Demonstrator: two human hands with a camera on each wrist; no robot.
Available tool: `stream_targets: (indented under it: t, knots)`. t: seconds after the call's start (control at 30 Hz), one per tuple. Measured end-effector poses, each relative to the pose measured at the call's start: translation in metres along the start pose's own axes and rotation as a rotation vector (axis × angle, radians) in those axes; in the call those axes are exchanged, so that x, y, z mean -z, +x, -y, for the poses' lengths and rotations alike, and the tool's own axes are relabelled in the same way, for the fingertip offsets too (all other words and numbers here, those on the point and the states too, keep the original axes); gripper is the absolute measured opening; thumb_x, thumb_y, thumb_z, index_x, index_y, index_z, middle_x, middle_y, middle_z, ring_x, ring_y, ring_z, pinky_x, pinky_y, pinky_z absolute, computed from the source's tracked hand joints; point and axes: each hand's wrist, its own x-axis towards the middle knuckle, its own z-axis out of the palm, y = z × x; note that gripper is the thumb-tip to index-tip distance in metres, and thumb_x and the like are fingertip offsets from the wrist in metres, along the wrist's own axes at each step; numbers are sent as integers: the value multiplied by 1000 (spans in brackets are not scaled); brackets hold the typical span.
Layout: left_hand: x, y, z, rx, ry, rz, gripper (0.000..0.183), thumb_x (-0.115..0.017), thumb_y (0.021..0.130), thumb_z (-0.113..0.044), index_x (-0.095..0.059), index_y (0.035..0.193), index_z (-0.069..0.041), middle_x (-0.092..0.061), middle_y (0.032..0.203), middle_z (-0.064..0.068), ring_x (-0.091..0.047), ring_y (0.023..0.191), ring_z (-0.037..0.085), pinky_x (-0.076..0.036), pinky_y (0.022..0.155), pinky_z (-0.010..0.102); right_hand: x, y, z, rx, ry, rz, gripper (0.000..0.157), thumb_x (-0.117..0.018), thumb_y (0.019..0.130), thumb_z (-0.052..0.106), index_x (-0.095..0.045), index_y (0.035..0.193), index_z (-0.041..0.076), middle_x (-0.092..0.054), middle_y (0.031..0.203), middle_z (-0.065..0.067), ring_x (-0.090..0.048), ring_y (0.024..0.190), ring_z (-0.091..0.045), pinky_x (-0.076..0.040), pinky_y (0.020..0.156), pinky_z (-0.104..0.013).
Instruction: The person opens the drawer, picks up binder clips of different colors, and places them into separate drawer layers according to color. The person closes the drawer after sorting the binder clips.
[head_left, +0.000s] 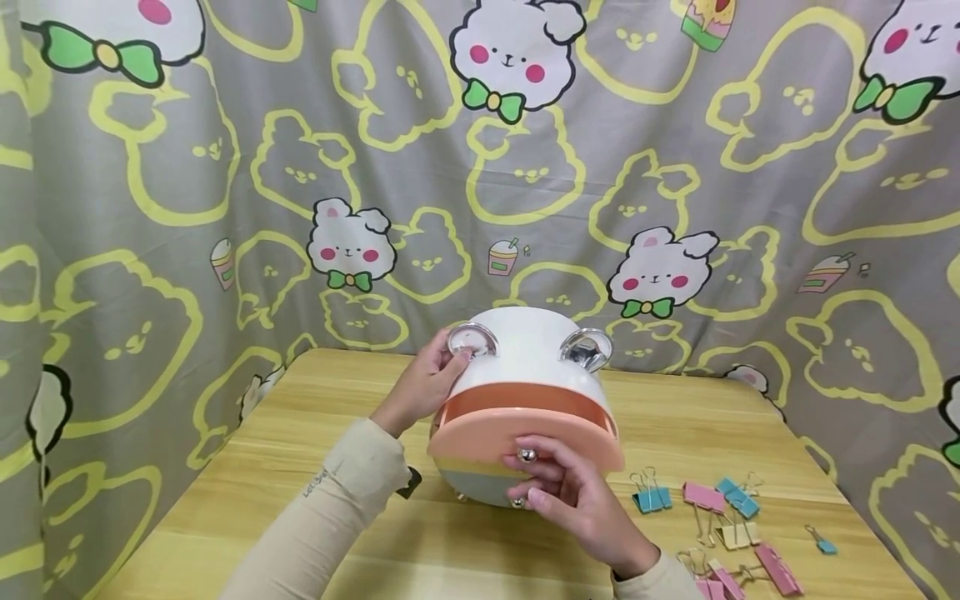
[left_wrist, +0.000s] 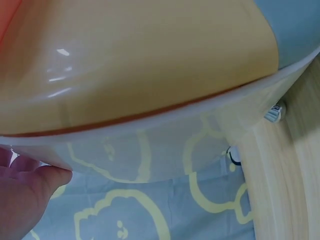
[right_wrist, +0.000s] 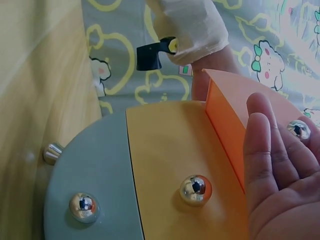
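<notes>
The curved peach plastic drawer [head_left: 472,437] stands open, coloured metal clips [head_left: 703,497] outside, left fingers [head_left: 438,350] pinching a silver ear [head_left: 480,336], right fingers [head_left: 551,448] a silver knob [head_left: 527,456].

A left hand [head_left: 425,383] gripped a rounded white box [head_left: 525,354] at one silver ear [head_left: 480,333] on a wooden table [head_left: 300,433], while the right hand [head_left: 581,500] had a shiny knob [head_left: 527,456] between two fingers. The knob sat on a coral drawer [head_left: 480,437], which stood partly open above a yellow band [head_left: 459,467] and a grey one. Blue, pink and pale yellow clips [head_left: 703,497] lay scattered near the right hand. Behind hung a grey curtain [head_left: 420,179] printed with yellow outlines and white animals in green bows.
</notes>
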Motion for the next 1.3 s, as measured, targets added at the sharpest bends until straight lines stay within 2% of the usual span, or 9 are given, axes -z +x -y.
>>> stream_targets:
  t: [0.23, 0.6, 0.9, 0.97, 1.17, 1.3]
  knots:
    - [0, 0, 0, 5, -8, -1, 40, -48, 102, -15, -41, 141, -9, -66, 101, 13, -62, 87, 18, -50, 76, 33, -6, -4, 4, 12, -8, 13, 45, -44, 94, -16, -34, 138, -13, -56, 132, -19, -66, 102, -23, -53, 81, -31]
    - [0, -1, 0, -4, -10, -1, 39, -47, 102, -15, -41, 140, -8, -66, 99, 13, -63, 83, 18, -51, 74, 33, -11, -9, 7, 28, 9, 36, 48, -41, 92, -20, -33, 139, -12, -54, 136, -17, -64, 106, -24, -51, 87, -34]
    - [-2, -4, -1, -11, 19, -16, 35, -47, 102, -14, -44, 135, -6, -65, 91, 10, -61, 78, 18, -50, 72, 33, -18, -18, 10, -49, 48, 26, 52, -41, 92, -19, -35, 142, -4, -53, 137, -16, -65, 104, -24, -52, 86, -36]
    - [-2, -4, -1, -9, 25, -18, 35, -47, 102, -15, -43, 136, -6, -65, 92, 10, -61, 79, 17, -50, 73, 33, -19, -20, 9, -50, 52, 32, 53, -42, 92, -20, -34, 142, -5, -53, 137, -16, -64, 105, -23, -52, 86, -37]
    - [-1, -5, 0, -9, 32, -17, 36, -47, 102, -16, -42, 137, -6, -65, 94, 10, -61, 80, 17, -50, 75, 33, -22, -23, 12, -123, 104, 8, 50, -42, 95, -15, -32, 143, -6, -52, 137, -20, -64, 106, -24, -50, 89, -36]
    - [-2, -4, -1, -14, 28, -18, 36, -48, 102, -17, -43, 136, -6, -64, 91, 9, -60, 79, 17, -50, 73, 33, -22, -25, 16, -160, 98, -2, 50, -43, 96, -12, -32, 144, -4, -51, 139, -16, -64, 107, -24, -50, 90, -36]
